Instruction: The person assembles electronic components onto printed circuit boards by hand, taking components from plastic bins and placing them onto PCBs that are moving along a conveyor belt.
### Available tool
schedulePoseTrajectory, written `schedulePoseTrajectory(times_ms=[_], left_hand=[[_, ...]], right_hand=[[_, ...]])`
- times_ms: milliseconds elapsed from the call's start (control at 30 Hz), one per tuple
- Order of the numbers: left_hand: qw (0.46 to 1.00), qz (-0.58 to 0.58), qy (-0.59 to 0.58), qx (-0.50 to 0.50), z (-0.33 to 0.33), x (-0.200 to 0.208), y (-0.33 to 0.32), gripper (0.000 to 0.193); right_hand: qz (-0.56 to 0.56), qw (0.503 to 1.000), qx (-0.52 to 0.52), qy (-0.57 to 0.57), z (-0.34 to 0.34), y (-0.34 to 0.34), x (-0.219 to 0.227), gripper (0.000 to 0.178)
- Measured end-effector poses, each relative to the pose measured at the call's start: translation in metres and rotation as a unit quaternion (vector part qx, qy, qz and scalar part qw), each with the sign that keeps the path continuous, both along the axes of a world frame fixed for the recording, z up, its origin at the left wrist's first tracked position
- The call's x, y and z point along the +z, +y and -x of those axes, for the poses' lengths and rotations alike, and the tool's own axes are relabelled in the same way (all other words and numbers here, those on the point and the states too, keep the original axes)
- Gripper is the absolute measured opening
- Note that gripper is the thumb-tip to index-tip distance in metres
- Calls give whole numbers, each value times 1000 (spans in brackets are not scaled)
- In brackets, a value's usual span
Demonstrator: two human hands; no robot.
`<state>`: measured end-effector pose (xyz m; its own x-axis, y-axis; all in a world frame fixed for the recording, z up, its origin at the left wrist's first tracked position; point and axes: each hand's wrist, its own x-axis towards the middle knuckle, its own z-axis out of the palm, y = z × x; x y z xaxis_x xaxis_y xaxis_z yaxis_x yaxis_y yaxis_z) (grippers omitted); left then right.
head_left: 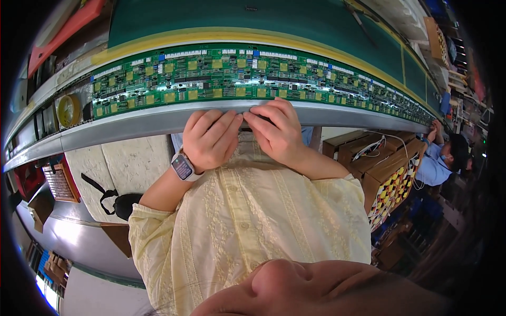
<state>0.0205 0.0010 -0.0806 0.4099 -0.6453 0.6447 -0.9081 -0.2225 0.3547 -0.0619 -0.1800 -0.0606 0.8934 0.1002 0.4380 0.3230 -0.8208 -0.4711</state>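
A long row of green circuit boards [211, 94] runs across in front of me, crowded with small components, yellow squares and white connectors. Along its near side lies a grey metal rail [142, 124]. My left hand [212, 138], with a watch on its wrist, rests against this rail, fingers curled and tips pressed together. Beside it my right hand [276, 130] is also closed in a pinch, one finger reaching up to the rail's upper edge near the boards. The two hands' fingertips almost meet. Whatever is between them is too small or hidden to make out.
Beyond the boards lies a green surface [190, 21] with a small black component [251, 8] and a thin dark tool [359, 20]. A yellow tape roll [68, 110] sits left of the boards. Cardboard boxes [387, 158] stand at right, near another person [438, 160] at the same line.
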Motion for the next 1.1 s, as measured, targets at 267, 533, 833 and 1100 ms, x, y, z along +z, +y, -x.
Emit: schedulePoseTrajectory(times_ms=[267, 533, 833, 1100], left_hand=[[1000, 8, 8, 4, 0, 3, 0, 33], [953, 71, 293, 18, 3, 27, 5, 24], [794, 125, 595, -10, 4, 39, 15, 20], [605, 268, 738, -130, 2, 17, 19, 23]], right_hand=[[-19, 1000, -5, 2, -12, -1, 3, 26], [-5, 994, 83, 67, -26, -10, 30, 25], [-109, 980, 132, 102, -43, -2, 48, 27], [-376, 887, 112, 243, -43, 4, 35, 24]])
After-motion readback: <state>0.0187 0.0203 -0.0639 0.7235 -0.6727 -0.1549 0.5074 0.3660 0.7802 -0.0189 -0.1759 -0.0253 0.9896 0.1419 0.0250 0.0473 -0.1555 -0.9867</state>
